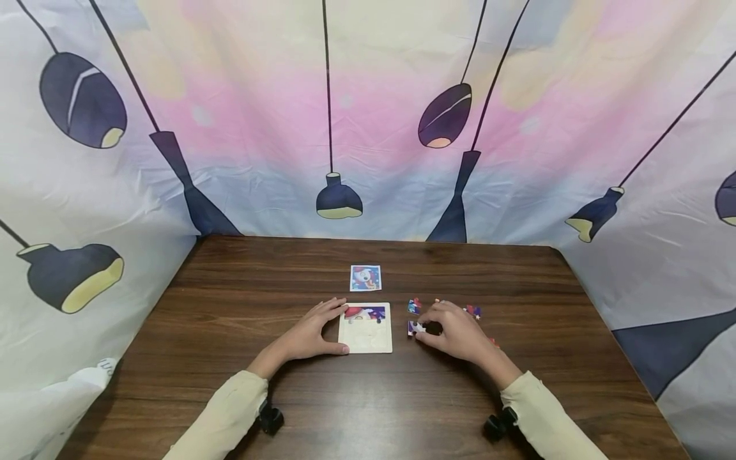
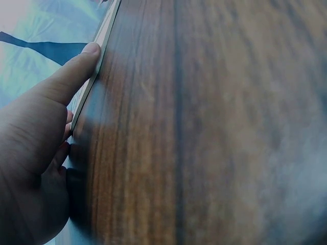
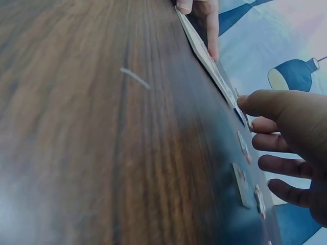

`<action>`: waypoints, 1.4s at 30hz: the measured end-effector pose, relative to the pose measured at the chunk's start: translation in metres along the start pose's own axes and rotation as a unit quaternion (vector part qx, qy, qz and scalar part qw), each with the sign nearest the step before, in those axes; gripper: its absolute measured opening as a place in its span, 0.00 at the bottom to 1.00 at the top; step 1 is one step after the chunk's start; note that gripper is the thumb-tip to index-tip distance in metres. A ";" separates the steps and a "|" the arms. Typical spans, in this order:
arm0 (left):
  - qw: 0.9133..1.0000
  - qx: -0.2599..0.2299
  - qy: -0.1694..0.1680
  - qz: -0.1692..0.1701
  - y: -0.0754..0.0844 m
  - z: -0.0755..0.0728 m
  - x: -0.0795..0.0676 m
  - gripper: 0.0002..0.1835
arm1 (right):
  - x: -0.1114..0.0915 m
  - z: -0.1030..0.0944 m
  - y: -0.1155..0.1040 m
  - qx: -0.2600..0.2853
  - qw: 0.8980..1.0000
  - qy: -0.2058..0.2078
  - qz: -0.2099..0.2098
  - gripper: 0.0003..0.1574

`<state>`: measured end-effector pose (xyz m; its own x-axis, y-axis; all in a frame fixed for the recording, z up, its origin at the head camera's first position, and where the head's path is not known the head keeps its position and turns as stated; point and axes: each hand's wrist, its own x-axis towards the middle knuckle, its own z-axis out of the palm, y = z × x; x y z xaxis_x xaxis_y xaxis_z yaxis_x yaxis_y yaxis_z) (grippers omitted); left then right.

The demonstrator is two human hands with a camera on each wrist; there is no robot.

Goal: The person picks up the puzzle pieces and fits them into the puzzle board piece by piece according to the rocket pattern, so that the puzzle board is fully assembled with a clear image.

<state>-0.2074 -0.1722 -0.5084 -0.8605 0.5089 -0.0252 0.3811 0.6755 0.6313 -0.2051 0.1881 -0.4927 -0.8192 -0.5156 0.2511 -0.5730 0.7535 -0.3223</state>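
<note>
A pale puzzle board [image 1: 368,338] lies flat on the table, its top row filled with colourful puzzle pieces and the lower part bare. My left hand [image 1: 316,329] holds the board by its left side, thumb at the near corner and fingers at the far one. In the left wrist view the thumb [image 2: 82,69] lies against the board's edge. To the right of the board, my right hand [image 1: 454,329] pinches a purple and white puzzle piece [image 1: 412,328] between thumb and fingers, low over the table. Part of this piece is hidden by the fingers.
A small picture card [image 1: 365,278] of a cartoon character lies beyond the board. Loose puzzle pieces lie about the right hand, among them a blue and red piece [image 1: 414,306] and a purple and red piece [image 1: 473,312]. A printed curtain [image 1: 391,128] hangs behind the brown table [image 1: 259,268].
</note>
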 end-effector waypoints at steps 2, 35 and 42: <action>1.000 0.000 -0.002 0.002 0.000 0.000 0.000 0.53 | 0.002 0.000 -0.002 0.000 1.000 -0.002 -0.003 0.14; 1.000 -0.005 0.000 0.017 0.003 -0.003 -0.001 0.51 | 0.071 0.036 -0.059 0.009 0.995 0.003 -0.103 0.17; 1.000 -0.005 0.000 0.019 0.003 -0.003 -0.002 0.52 | 0.078 0.044 -0.068 -0.002 0.991 0.001 -0.133 0.16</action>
<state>-0.2060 -0.1727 -0.5042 -0.8461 0.5331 -0.0010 0.4091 0.6506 0.6398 -0.2309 0.0792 -0.4914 -0.6395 -0.6950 0.3288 -0.7683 0.5928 -0.2413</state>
